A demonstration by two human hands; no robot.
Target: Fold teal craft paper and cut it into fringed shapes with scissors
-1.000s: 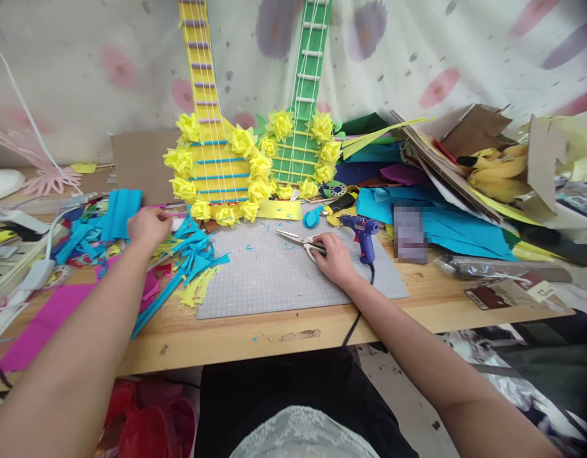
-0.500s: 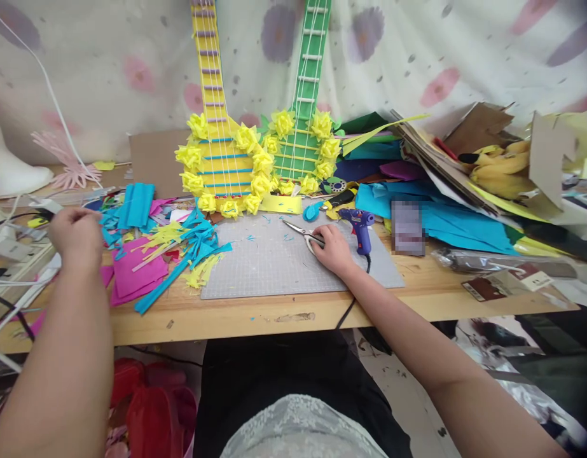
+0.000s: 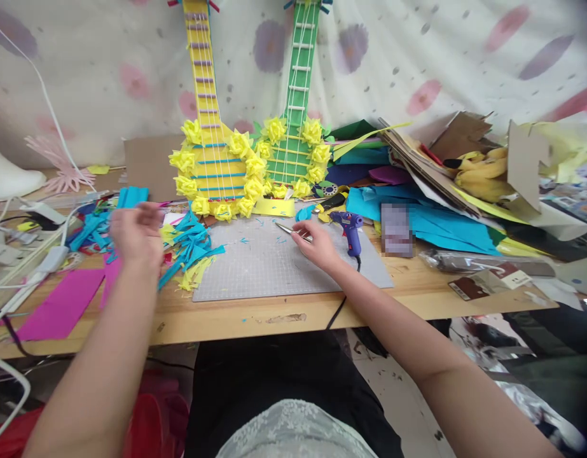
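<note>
My right hand (image 3: 316, 243) is closed around the handles of a pair of scissors (image 3: 284, 228), whose blades point to the upper left over the grey cutting mat (image 3: 255, 267). My left hand (image 3: 138, 235) hovers above the paper scraps on the left, fingers loosely bent and apart, a little blurred; I see nothing in it. Blue crepe paper strips (image 3: 191, 238) and yellow fringed scraps (image 3: 196, 272) lie to its right. Below and left of it, a magenta paper sheet (image 3: 64, 305) reaches the table's front edge.
A purple glue gun (image 3: 353, 232) stands on the mat beside my right hand, its cord running off the front edge. Behind the mat, a yellow paper guitar (image 3: 221, 168) and a green one (image 3: 289, 156) stand upright. Cardboard and papers crowd the right; cables and plugs (image 3: 40, 213) the left.
My left hand has moved right, and its fingers have loosened. The magenta sheet now lies farther left and nearer the front edge. My right hand keeps the scissors, their blades turned slightly; the view has shifted.
</note>
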